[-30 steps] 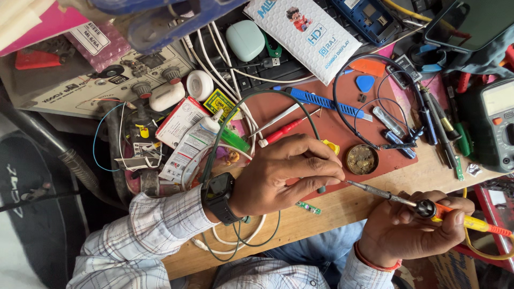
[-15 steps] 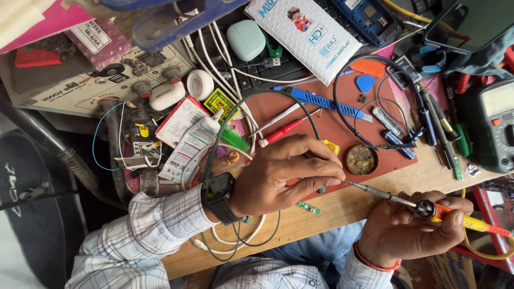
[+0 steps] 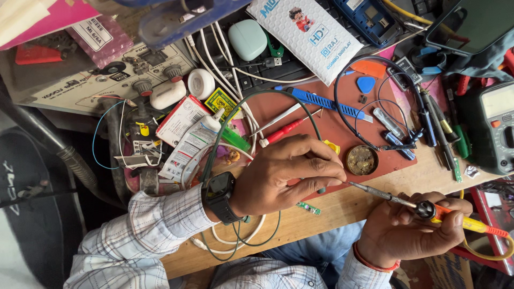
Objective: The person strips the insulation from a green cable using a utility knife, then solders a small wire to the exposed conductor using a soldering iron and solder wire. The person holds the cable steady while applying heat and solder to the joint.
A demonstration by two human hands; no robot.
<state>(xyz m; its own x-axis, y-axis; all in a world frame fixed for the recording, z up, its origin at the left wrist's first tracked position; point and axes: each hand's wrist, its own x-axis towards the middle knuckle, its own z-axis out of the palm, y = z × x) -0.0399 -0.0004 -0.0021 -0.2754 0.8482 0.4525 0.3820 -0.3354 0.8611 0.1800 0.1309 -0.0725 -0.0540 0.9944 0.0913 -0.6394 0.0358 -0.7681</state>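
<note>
1. Little has moved since earlier: left hand (image 3: 284,179) stays pinched shut at centre; what it pins is hidden.
2. Right hand (image 3: 412,230), four o'clock, grips soldering iron (image 3: 428,210) closed.
3. Soldering seems underway; touching the tip calls for steadiness.

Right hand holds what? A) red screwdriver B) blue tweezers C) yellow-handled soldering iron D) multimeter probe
C: the right hand grips a soldering iron by its yellow and orange handle, metal tip pointing at the left hand's fingertips.
</note>
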